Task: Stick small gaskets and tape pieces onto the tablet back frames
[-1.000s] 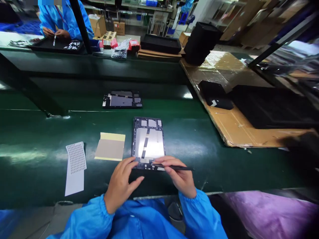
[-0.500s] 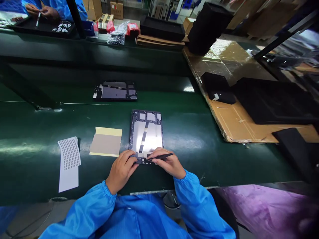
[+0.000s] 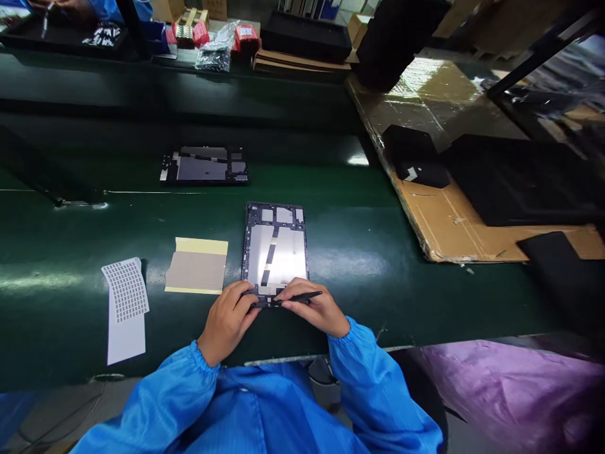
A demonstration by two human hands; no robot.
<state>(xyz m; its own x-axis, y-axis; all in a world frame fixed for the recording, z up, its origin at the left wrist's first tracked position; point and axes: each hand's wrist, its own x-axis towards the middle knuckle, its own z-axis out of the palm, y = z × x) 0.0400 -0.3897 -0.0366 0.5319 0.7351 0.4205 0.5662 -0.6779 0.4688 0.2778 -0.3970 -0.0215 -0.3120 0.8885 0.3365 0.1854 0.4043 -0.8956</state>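
Observation:
A tablet housing (image 3: 283, 252) lies flat on the green bench, its inner side up, with a silvery plate and a dark slanting strip across it. My left hand (image 3: 227, 320) grips its lower left corner, thumb and fingers bent around the edge. In my right hand (image 3: 321, 310) is a slim black pair of tweezers (image 3: 307, 296), pinched between thumb and fingers. Their tip points left at the housing's bottom strip; whether it touches a part there is too small to tell. My right fingers cover the lower right corner.
A second tablet housing (image 3: 205, 167) lies farther back. To the left are a tan sheet with yellow edges (image 3: 196, 271) and a white label sheet (image 3: 127, 302). Cardboard (image 3: 454, 233) with black trays (image 3: 529, 183) takes up the right. Another person's hand (image 3: 78, 9) shows at far left.
The whole view has shifted slightly, moving bench items a little left and up. Both hands keep their places on the housing, the tweezers still at its bottom strip.

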